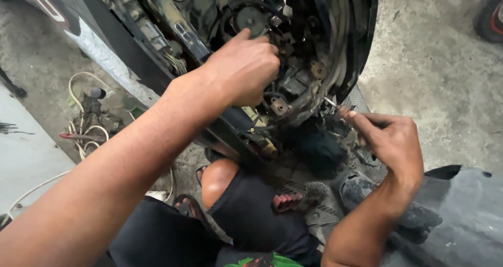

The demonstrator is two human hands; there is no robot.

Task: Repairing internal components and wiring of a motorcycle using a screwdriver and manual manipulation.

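An opened scooter front (293, 52) with bare wiring and greasy parts fills the top of the head view. My left hand (243, 68) reaches into it, its fingers closed around something among the dark cables near a round black part (250, 18); what it grips is hidden by the hand. My right hand (390, 138) sits lower right, pinching a thin metal tool (330, 102) whose tip touches the lower edge of the scooter's inner frame.
Pale cables (86, 131) and a red-handled tool (73, 136) lie on the concrete floor at left. A black body panel (461, 214) lies at lower right. My knee (217, 180) and sandal are below the scooter. A wheel (492, 13) shows at top right.
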